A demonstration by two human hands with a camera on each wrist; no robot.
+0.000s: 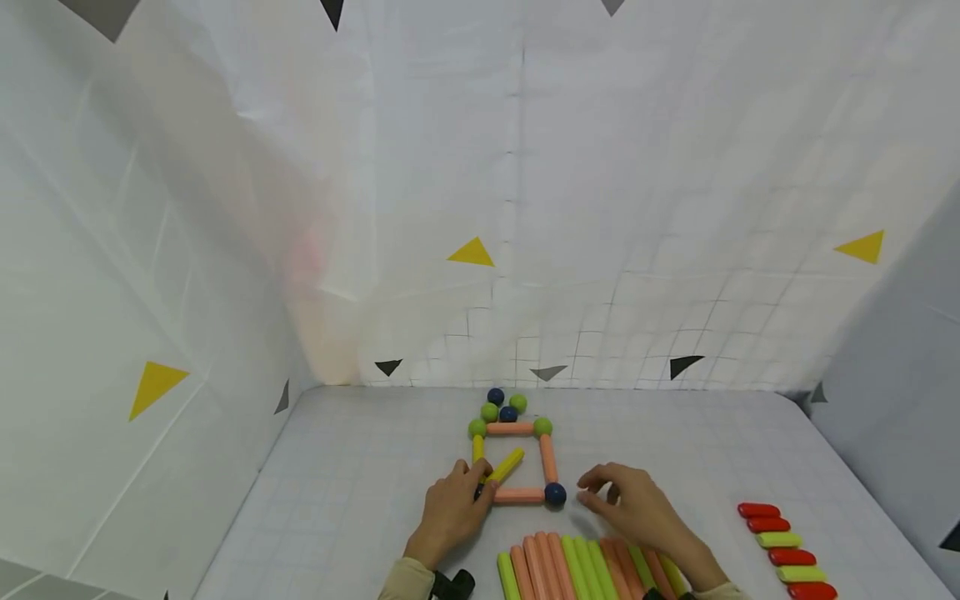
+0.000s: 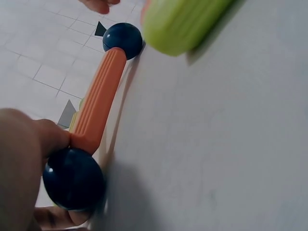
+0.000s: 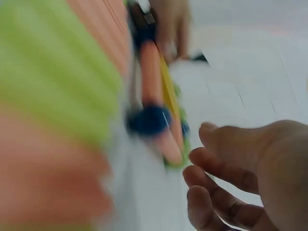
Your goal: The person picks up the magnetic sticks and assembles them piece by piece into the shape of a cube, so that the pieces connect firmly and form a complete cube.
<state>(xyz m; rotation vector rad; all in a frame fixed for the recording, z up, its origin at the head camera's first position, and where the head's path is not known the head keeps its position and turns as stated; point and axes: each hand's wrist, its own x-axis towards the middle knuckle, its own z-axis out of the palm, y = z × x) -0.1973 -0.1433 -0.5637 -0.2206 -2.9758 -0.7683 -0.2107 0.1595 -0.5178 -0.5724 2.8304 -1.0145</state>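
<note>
A square of sticks and balls lies flat on the white table (image 1: 360,467). My left hand (image 1: 480,487) pinches the dark blue ball (image 2: 72,178) at its near left corner, with a slanted yellow stick (image 1: 506,465) leaning at the fingers. From that ball an orange stick (image 2: 98,103) runs to a second dark blue ball (image 1: 555,494) at the near right corner. My right hand (image 1: 588,493) hovers just right of that ball with loosely curled fingers (image 3: 221,168) and holds nothing. Green balls (image 1: 543,426) mark the far corners.
Several orange and green sticks (image 1: 585,567) lie in a row at the table's front edge. Red and yellow-green curved pieces (image 1: 780,542) line up at the right. Spare blue and green balls (image 1: 502,406) sit behind the square. White walls stand behind and at both sides.
</note>
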